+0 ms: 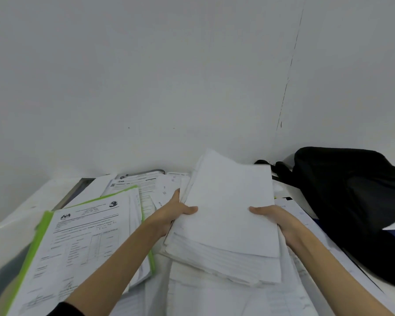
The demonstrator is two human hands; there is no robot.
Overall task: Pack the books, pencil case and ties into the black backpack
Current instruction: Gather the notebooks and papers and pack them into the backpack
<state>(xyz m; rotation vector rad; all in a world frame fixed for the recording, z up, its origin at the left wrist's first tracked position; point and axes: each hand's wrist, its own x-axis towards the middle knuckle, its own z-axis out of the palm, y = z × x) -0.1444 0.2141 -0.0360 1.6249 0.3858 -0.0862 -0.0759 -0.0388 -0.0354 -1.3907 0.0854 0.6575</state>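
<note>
Both hands hold a thick stack of white paper sheets (228,215) above the cluttered table.

Left hand (176,210) and right hand (274,218) clamp opposite edges, thumbs flat on top. The soft, slumped black fabric backpack (351,201) lies just right; a glossy green-edged plastic folder (78,242) lies left.

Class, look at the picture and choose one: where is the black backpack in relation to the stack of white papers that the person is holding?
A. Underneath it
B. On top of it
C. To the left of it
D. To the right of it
D: the black backpack lies to the right of the stack of white papers, which the left hand and right hand grip by its sides.
</note>
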